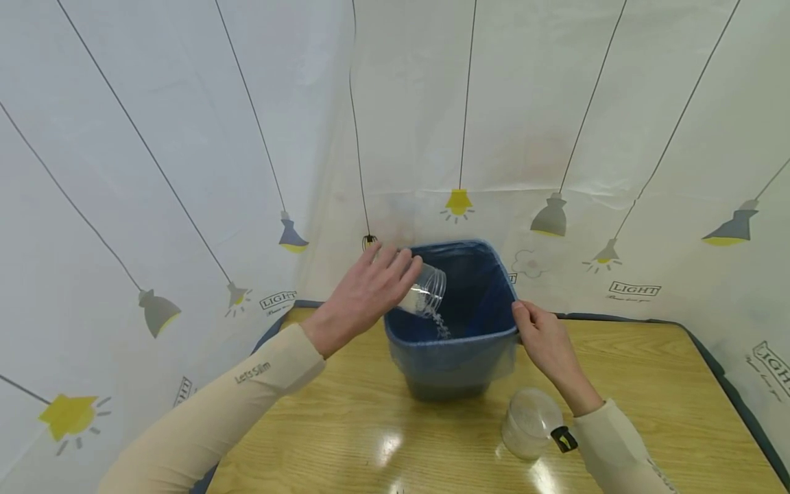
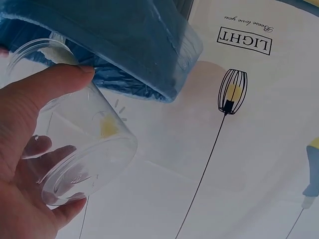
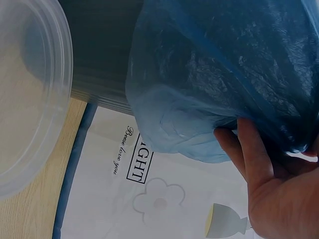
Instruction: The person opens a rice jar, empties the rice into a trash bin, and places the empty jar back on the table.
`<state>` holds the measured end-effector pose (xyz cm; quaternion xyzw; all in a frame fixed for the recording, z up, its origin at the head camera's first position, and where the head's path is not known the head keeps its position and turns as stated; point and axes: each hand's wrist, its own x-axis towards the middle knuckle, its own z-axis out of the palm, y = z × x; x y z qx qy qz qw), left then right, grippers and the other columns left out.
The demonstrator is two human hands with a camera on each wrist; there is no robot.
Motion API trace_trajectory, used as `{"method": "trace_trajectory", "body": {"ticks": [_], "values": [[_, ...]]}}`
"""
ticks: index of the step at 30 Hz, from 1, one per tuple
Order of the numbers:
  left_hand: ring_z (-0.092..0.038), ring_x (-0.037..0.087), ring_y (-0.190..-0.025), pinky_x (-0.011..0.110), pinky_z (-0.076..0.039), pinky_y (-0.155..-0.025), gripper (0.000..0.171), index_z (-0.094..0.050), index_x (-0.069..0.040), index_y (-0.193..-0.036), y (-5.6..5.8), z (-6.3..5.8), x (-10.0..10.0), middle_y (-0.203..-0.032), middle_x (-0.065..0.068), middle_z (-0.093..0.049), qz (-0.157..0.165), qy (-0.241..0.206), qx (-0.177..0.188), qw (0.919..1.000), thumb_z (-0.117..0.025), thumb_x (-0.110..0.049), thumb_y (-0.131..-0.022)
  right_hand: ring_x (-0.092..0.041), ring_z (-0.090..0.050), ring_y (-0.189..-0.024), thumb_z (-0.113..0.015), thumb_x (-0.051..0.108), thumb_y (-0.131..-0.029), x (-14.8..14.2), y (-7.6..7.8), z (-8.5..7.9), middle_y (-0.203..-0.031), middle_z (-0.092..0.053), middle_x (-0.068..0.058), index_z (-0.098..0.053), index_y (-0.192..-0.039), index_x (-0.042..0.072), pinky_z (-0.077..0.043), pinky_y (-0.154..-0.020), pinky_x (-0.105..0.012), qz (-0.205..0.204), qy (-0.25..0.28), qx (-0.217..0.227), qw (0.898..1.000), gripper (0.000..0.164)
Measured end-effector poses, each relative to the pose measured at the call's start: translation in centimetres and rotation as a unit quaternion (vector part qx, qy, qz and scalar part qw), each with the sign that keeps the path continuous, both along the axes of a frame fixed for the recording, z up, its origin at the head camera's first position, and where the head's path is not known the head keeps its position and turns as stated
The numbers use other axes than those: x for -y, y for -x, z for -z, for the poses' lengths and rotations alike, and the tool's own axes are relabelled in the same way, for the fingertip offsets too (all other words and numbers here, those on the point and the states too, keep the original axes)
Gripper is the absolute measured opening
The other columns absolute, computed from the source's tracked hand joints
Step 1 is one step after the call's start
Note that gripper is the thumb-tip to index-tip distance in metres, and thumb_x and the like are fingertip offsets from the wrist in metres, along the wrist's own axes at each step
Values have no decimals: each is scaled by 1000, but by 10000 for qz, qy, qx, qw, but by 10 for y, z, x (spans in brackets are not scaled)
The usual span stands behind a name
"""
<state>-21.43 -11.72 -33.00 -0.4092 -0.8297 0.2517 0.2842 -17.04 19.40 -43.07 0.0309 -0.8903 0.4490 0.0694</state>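
Observation:
My left hand (image 1: pixel 379 281) grips a clear plastic cup (image 2: pixel 94 134) and holds it tipped over the near left side of a bin (image 1: pixel 447 384). White grains (image 1: pixel 441 325) fall from the cup's mouth into the bin. A blue plastic bag (image 3: pixel 199 59) lines the bin and is folded over its rim. My right hand (image 1: pixel 546 339) holds the bin's right rim through the bag, thumb on top and fingers below. In the left wrist view, some white material (image 2: pixel 57 54) lies near the cup's mouth.
A second clear plastic container (image 1: pixel 529 422) stands on the wooden table (image 1: pixel 327 425), just below my right forearm. White sheeting (image 1: pixel 420 103) printed with hanging lamps rises behind and beside the table. A dark blue edging (image 1: pixel 623 318) runs along the table's back.

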Motion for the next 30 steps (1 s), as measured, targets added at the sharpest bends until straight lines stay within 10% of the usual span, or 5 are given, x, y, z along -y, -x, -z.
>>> {"method": "trace_trajectory", "body": {"ticks": [11,30], "values": [[-60,32,-113,48,-45,-104,39,-55,-5,-137,3,-6,-9,-126,15,-61,200,455,-367,9981,-59,-3,-99,-27,-71,-92,-37,39,-113,-3,-1,1,-84,-64,-9,-66,-128,-3,-61,-74,-36,-83,213,87,9997,53],[-51,33,-125,49,-39,-109,44,-49,-8,-146,-2,-8,-20,-139,16,-55,207,1629,-909,9822,-55,-7,-102,-26,-71,-89,-37,38,-112,-3,-1,-1,-79,-59,-6,-68,-120,-1,-58,-70,-29,-44,159,23,9999,50]]}}
